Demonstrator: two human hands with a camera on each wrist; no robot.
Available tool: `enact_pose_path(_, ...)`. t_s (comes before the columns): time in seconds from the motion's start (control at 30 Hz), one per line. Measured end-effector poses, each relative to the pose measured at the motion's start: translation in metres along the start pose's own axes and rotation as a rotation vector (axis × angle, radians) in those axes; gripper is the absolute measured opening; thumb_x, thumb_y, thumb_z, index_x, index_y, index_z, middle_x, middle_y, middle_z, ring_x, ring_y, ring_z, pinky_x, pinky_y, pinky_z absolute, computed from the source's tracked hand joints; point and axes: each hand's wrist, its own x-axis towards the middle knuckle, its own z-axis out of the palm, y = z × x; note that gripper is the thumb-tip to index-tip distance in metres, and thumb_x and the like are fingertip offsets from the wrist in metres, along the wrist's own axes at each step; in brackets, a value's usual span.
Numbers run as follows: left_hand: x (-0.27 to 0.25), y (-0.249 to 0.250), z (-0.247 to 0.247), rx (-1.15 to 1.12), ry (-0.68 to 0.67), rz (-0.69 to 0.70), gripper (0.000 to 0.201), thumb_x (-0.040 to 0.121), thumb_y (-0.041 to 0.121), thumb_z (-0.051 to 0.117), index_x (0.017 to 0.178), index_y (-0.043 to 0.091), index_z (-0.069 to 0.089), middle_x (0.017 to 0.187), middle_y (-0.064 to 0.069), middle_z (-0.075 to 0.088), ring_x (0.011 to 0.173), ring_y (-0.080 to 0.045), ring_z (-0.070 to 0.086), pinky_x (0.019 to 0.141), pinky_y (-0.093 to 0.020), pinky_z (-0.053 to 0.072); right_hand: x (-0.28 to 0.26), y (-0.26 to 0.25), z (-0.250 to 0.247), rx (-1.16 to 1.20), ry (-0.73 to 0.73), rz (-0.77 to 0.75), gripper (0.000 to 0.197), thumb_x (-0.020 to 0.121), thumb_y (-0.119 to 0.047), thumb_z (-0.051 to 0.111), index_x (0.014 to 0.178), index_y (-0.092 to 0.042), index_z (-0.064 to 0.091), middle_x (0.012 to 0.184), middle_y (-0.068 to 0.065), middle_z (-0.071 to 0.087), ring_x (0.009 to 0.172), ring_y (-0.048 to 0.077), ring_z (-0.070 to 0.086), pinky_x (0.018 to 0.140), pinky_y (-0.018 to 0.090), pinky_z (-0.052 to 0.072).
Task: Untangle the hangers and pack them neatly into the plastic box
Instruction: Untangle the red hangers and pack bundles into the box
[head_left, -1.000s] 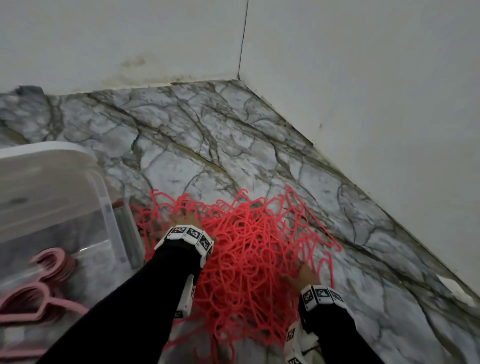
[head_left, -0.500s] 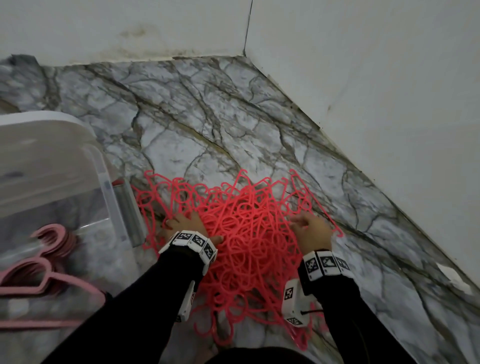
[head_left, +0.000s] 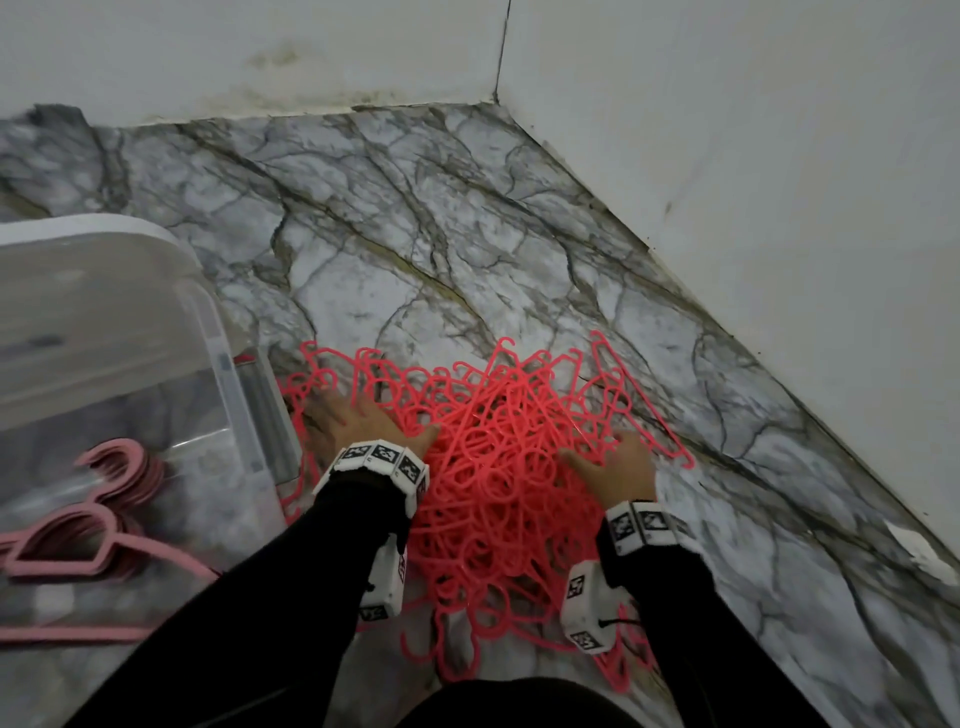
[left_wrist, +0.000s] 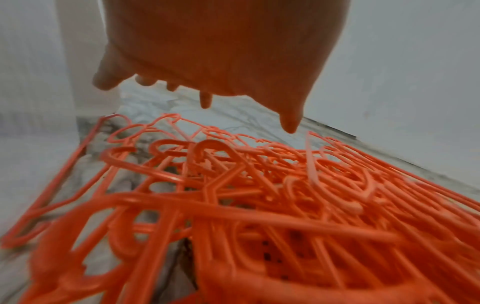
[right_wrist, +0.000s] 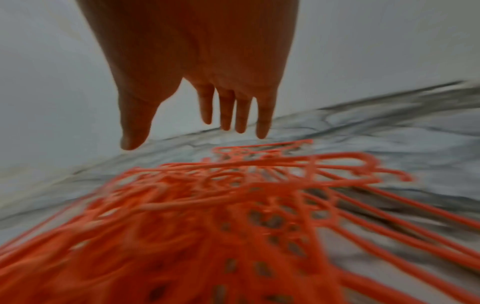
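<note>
from the head view the left hand (head_left: 358, 423) and right hand (head_left: 615, 465) lie spread, holding nothing, on either side of the red hanger tangle (head_left: 498, 467), likely to steady it before picking one out, with the plastic box (head_left: 208, 322) just outside the left hand. the left wrist view shows the fingers (left_wrist: 291, 121) straight and splayed above the tangle (left_wrist: 233, 205). the blurred right wrist view shows fingers (right_wrist: 262, 121) extended over the heap's far edge (right_wrist: 259, 185), gripping nothing.

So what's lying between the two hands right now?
Only the tangled heap of coral-red plastic hangers: in the head view it fills the gap between the left hand and the right hand, both spread open over it.
</note>
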Motion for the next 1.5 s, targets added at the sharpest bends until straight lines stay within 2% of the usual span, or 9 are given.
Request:
enact_pose_path(0.07,0.009,-0.002,0.003,-0.045,-0.165,-0.043,0.124,0.067,0.079,0.057,0.151,0.009,-0.001,0.155,-0.026,0.004,0.143,-0.042,0.011,0.111,-0.057,0.017,0.008,0.022,-0.001,-0.023,-0.051,0.192,0.085,0.065,-0.048,0.081,0.121,0.009,0.051,0.118,0.027,0.059,0.114,0.038,0.056,0.094,0.042,0.044)
enact_pose_path(0.17,0.016,-0.002,0.015,-0.17,-0.368,-0.036,0.119,0.071,0.072,0.062,0.147,-0.006,0.012,0.147,-0.03,0.028,0.134,-0.043,0.034,0.109,-0.054,0.031,0.012,0.04,0.01,-0.027,-0.202,0.271,0.099,0.069,-0.053,0.076,0.138,0.005,0.034,0.136,0.025,0.048,0.126,0.035,0.048,0.103,0.041,0.041)
enact_pose_path(0.3,0.007,0.001,0.02,0.012,-0.332,-0.052,0.123,0.068,0.071,0.066,0.15,0.006,0.002,0.153,-0.025,0.012,0.138,-0.041,0.025,0.109,-0.052,0.029,0.01,0.037,0.031,-0.303,-0.261,0.206,0.107,0.068,-0.072,0.063,0.145,-0.006,0.029,0.146,0.02,0.038,0.133,0.035,0.039,0.11,0.044,0.033)
enact_pose_path(0.5,-0.001,0.003,0.022,-0.11,-0.234,-0.075,0.088,0.079,0.058,0.06,0.144,0.008,0.028,0.149,-0.023,0.02,0.135,-0.042,0.026,0.109,-0.051,0.025,-0.011,0.02,0.041,-0.485,-0.245,0.142,0.118,0.047,-0.099,0.035,0.138,-0.023,0.042,0.148,0.014,0.035,0.138,0.034,0.03,0.109,0.052,0.026)
enact_pose_path(0.77,0.002,0.009,0.002,-0.025,-0.364,0.037,0.082,0.066,0.083,0.054,0.104,0.011,0.062,0.119,-0.011,0.059,0.12,-0.034,0.051,0.092,-0.038,0.045,-0.006,0.01,0.038,-0.378,-0.316,0.06,0.087,0.065,-0.08,0.057,0.119,-0.013,0.057,0.126,0.015,0.058,0.119,0.031,0.052,0.099,0.041,0.044)
enact_pose_path(1.1,0.013,0.005,0.017,-0.146,-0.243,0.097,0.123,0.063,0.055,0.081,0.149,0.009,0.006,0.141,-0.022,0.038,0.127,-0.039,0.042,0.097,-0.044,0.042,0.011,-0.007,0.047,0.107,-0.487,0.242,0.057,0.074,-0.04,0.073,0.114,0.0,0.064,0.099,0.015,0.069,0.088,0.027,0.065,0.076,0.032,0.05)
enact_pose_path(1.23,0.003,0.013,0.027,-0.324,-0.252,-0.022,0.103,0.073,0.066,0.061,0.151,0.019,0.013,0.15,-0.024,0.024,0.132,-0.042,0.035,0.103,-0.049,0.033,0.009,-0.016,0.056,0.205,-0.461,0.313,0.095,0.064,-0.062,0.074,0.13,0.002,0.049,0.123,0.018,0.059,0.112,0.029,0.058,0.094,0.034,0.046)
enact_pose_path(1.4,-0.006,0.016,0.024,-0.17,-0.365,-0.022,0.126,0.052,0.071,0.076,0.147,0.013,0.017,0.15,-0.021,0.022,0.136,-0.038,0.03,0.103,-0.047,0.035,-0.002,-0.022,0.066,-0.038,-0.341,0.232,0.065,0.063,-0.065,0.073,0.081,-0.008,0.048,0.066,0.004,0.047,0.055,0.017,0.047,0.048,0.024,0.031)
enact_pose_path(1.5,0.0,0.014,0.018,-0.139,-0.377,0.033,0.116,0.048,0.067,0.082,0.136,0.007,0.034,0.136,-0.015,0.048,0.119,-0.028,0.051,0.085,-0.036,0.045,-0.003,-0.023,0.065,-0.027,-0.331,0.22,0.091,0.062,-0.064,0.075,0.121,-0.002,0.045,0.106,0.013,0.057,0.096,0.028,0.058,0.067,0.028,0.038)
